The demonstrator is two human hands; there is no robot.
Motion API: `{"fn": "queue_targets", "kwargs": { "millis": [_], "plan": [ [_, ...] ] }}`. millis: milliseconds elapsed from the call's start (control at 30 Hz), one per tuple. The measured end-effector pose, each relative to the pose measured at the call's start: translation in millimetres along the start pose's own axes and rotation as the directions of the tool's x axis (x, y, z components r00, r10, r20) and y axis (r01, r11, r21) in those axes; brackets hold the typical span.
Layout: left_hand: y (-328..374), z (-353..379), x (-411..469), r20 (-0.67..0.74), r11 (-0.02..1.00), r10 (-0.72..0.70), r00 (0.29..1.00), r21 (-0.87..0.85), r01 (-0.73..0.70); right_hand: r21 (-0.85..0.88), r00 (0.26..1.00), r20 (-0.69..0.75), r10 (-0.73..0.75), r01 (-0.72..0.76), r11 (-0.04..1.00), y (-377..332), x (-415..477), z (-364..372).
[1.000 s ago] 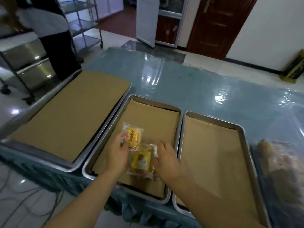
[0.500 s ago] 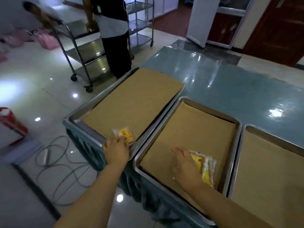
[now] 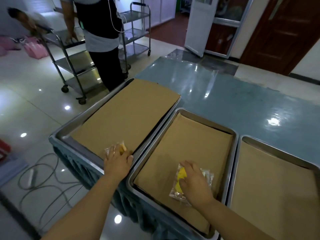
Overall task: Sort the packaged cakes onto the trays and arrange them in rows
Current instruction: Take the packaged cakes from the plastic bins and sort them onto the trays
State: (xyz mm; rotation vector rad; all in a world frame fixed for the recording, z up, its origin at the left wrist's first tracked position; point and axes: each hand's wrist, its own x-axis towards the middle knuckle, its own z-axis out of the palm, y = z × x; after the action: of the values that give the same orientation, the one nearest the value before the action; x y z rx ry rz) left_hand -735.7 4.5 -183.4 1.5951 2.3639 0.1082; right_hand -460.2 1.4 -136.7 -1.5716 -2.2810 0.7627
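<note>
Three steel trays lined with brown paper stand side by side: left tray (image 3: 60, 135), middle tray (image 3: 207, 116), right tray (image 3: 259, 141). A yellow packaged cake (image 3: 123, 147) in a clear wrapper lies at the near right corner of the left tray. My left hand (image 3: 117, 161) presses on it with its fingers laid over it and the thumb out to the side. On the near part of the middle tray lie packaged cakes (image 3: 181, 175), yellow in clear wrap. My right hand (image 3: 195, 182) covers them, fingers curved around them.
The trays sit on a table (image 3: 242, 101) covered in shiny blue-green plastic. A person (image 3: 100, 32) stands at a steel wheeled trolley (image 3: 72, 63) beyond the left tray. Cables (image 3: 43, 170) lie on the tiled floor at left. A brown door is at the back right.
My left hand carried one yellow cake from the middle tray over to the left tray and now presses it down. My right hand stayed on the cakes in the middle tray. My view turned left.
</note>
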Motion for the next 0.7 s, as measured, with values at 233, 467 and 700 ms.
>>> {"fn": "queue_targets", "kwargs": {
  "millis": [233,467,700],
  "plan": [
    [-1.5,-8.1,3.6,0.080,0.999,0.031,0.996,0.002,-0.032,-0.012,0.998,0.038,-0.050,0.050,0.999,-0.8,7.4,-1.3],
    [-19.0,-21.5,0.1,0.042,0.998,-0.055,0.998,0.003,0.055,-0.027,0.982,0.090,-0.168,0.171,0.985,-13.2,32.6,-0.9],
    [-79.0,-40.4,41.5,0.008,0.998,0.054,0.999,0.026,-0.054,-0.070,0.966,0.143,-0.216,0.228,0.971,-56.6,86.6,27.1]
  ]
}}
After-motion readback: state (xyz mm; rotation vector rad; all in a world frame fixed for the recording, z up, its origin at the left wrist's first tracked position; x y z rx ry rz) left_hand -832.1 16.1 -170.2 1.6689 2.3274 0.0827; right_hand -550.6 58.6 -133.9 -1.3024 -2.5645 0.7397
